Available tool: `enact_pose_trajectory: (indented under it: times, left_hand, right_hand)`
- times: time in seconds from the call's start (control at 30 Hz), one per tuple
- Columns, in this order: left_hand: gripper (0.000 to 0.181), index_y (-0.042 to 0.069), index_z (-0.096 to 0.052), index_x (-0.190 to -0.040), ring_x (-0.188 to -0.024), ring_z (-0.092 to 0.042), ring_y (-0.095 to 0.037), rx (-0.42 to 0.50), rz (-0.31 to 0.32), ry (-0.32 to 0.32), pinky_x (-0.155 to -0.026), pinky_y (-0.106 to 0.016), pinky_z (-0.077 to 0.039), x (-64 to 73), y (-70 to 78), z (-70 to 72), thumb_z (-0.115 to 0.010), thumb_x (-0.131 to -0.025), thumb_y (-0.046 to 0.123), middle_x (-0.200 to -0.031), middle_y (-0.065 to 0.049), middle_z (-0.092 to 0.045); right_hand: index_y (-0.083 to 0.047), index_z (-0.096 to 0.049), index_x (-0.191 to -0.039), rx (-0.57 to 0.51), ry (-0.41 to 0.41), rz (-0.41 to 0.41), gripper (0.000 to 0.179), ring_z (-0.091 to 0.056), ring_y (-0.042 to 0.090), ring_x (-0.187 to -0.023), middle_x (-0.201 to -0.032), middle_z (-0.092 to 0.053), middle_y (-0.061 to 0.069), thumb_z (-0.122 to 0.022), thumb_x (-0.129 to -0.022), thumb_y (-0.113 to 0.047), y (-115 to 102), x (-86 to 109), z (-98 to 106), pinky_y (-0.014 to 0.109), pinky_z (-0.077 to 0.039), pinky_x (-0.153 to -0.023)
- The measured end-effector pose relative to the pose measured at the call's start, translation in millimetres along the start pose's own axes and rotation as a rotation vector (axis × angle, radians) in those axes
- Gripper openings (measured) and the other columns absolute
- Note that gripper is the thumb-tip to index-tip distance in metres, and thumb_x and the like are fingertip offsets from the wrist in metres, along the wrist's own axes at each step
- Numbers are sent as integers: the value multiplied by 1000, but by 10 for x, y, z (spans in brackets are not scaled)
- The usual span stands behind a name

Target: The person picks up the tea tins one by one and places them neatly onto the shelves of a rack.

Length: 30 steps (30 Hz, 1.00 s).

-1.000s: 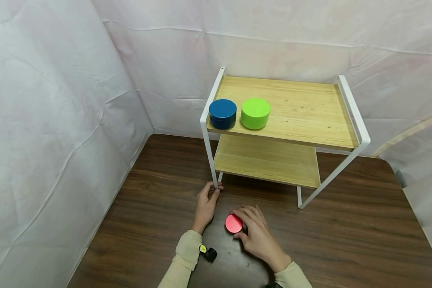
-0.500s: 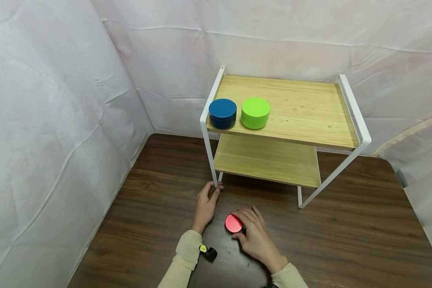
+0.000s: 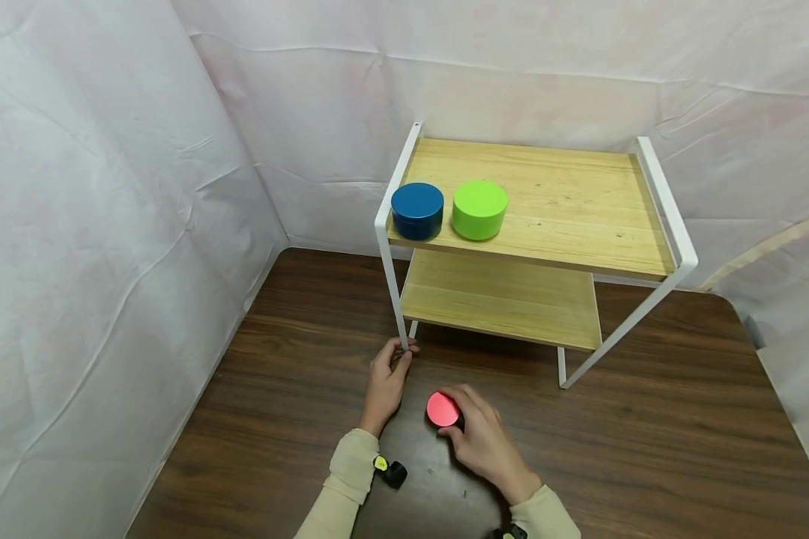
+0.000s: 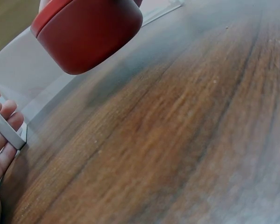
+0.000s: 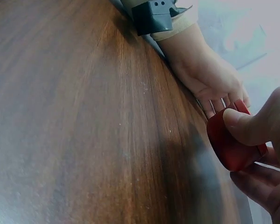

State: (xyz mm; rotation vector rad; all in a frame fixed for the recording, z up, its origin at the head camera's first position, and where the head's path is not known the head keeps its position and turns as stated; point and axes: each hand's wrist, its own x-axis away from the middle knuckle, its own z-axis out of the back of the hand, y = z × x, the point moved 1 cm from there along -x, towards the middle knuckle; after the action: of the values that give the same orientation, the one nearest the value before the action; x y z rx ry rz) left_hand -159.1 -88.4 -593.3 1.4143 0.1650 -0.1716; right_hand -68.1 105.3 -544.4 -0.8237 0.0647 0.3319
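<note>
We see right hand (image 3: 488,443) pinching red tin (image 3: 442,409), left hand (image 3: 384,383) gripping white leg (image 3: 392,288); only head view shows blue tin (image 3: 417,212), green tin (image 3: 479,210).

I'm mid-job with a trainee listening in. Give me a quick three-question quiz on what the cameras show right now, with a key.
1. In the head view, which two things stand on the upper shelf board?

2. True or false: the right hand is holding nothing.

3. What does the left hand grip?
A) the lower shelf board
B) a white front leg
C) the table edge

Key:
1. The blue container and the green container.
2. False; it holds the red container.
3. B
</note>
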Motion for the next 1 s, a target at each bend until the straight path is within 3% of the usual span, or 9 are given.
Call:
enact_pose_trajectory:
  times: [0.4, 1.0]
  left_hand:
    - [19, 8, -69, -124, -117, -71, -27, -8, -7, 1, -103, -31, -55, -2, 6, 3, -59, -109, 14, -115, -10, -76]
    - [18, 7, -70, -123, -115, -72, -29, 9, -13, 14, -103, -33, -55, 8, -12, -12, -60, -108, 11, -115, -12, -76]
  right_hand:
    - [-12, -70, -130, 50, 5, 35, 60, -72, 17, -104, -115, -68, -3, -95, -76, -8, 7, -13, 12, 43, -62, -89]
    - [-12, -70, -130, 51, 4, 11, 59, -72, 15, -101, -113, -69, -3, -95, -76, -9, -11, -24, 27, 40, -62, -87]
